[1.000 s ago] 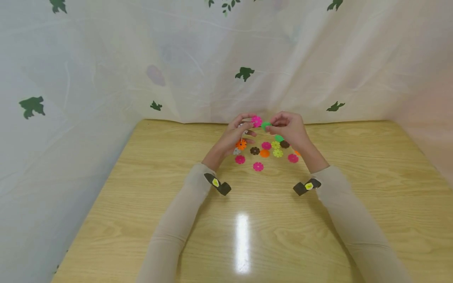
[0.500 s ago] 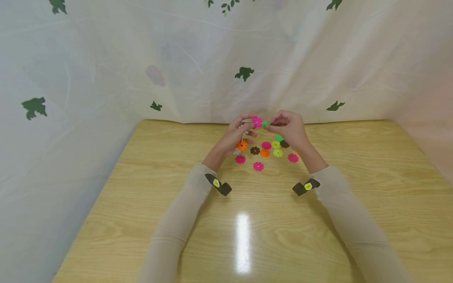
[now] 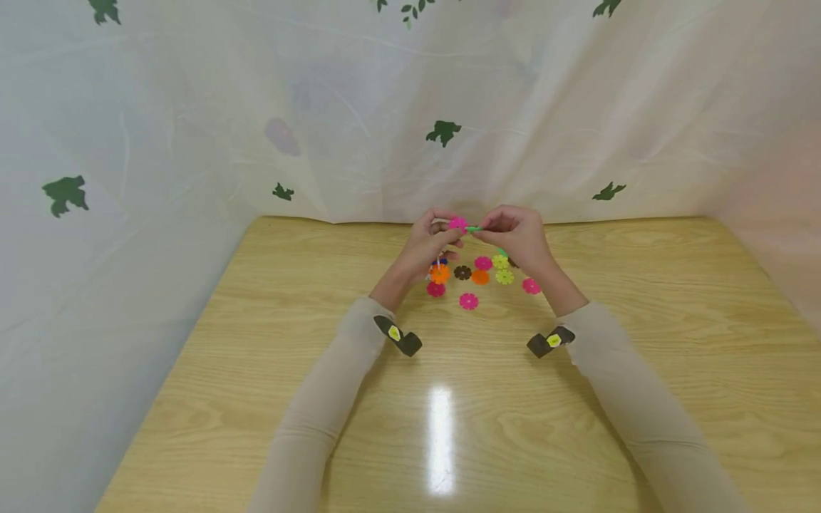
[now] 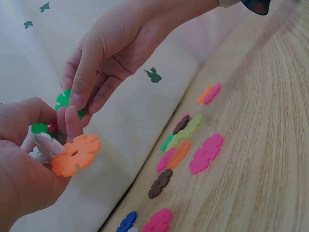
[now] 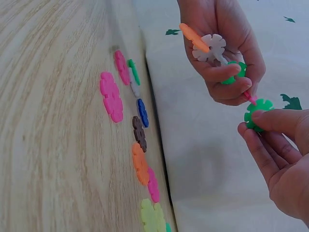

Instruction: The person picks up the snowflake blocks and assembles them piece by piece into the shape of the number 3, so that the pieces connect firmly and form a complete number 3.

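At the near edge of our view, our pale sleeves [image 3: 308, 406] reach up over the wooden table [image 3: 487, 449], each with a black strap [image 3: 389, 329] at the wrist. Beyond the wrists, one pink disc [image 3: 469, 301] lies nearest to us, about midway between our arms. Just past it lie a brown disc [image 3: 462, 273], a flat orange disc [image 3: 480, 277] and two yellow discs [image 3: 504, 276], all flower-shaped, between and below our hands.

Farther off, above the table, we hold a joined cluster between both hands. Our left hand [image 3: 422, 248] has its fingers curled round it: an orange piece [image 3: 439, 274] hangs lowest, attached to a white piece [image 5: 216, 46], with a green piece [image 5: 242, 69] partly hidden among the fingers. From that hand's fingertips a pink piece [image 3: 458, 225] points toward our right hand [image 3: 522, 239], whose thumb and fingers pinch another green piece [image 5: 261, 107]. Pink and green touch at their rims; we cannot tell how deep they slot together. Behind hangs white cloth [image 3: 359, 164] with dark green shapes [image 3: 442, 132].
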The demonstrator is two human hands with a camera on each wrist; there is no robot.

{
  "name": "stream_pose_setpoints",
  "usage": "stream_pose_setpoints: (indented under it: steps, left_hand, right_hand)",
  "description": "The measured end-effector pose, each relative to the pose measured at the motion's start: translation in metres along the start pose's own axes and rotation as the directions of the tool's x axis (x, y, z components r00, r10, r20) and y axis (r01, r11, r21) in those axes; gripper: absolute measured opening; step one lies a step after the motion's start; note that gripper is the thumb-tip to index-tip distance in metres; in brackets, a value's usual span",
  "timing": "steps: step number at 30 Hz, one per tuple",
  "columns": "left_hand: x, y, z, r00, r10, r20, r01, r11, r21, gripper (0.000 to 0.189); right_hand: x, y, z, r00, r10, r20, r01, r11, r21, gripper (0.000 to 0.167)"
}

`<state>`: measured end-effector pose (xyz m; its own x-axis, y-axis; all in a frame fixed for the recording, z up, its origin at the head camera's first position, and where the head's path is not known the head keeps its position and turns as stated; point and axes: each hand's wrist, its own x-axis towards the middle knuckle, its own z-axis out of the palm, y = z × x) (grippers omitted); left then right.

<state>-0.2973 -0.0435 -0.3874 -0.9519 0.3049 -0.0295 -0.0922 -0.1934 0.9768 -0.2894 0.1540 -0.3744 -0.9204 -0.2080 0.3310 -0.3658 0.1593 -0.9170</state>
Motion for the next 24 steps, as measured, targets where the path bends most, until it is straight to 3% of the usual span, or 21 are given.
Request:
stream_pose_setpoints:
  steps: [9, 16, 24]
  left_hand:
    - [-0.002, 0.003, 0.004, 0.999, 0.039, 0.005, -0.038, 0.999, -0.035, 0.018]
    - [-0.004, 0.007, 0.010, 0.996, 0.093, -0.011, -0.093, 0.994, -0.050, 0.019]
    - [-0.004, 0.005, 0.009, 0.994, 0.106, -0.003, -0.106, 0.993, -0.058, 0.018]
  right_hand:
    - [0.000, -0.001, -0.001, 0.999, -0.034, -0.005, 0.034, 0.997, 0.071, 0.020]
    - [0.000, -0.001, 0.000, 0.996, -0.083, -0.035, 0.085, 0.994, 0.074, 0.017]
    - [0.000, -0.005, 0.002, 0.996, -0.086, -0.023, 0.087, 0.996, 0.032, 0.013]
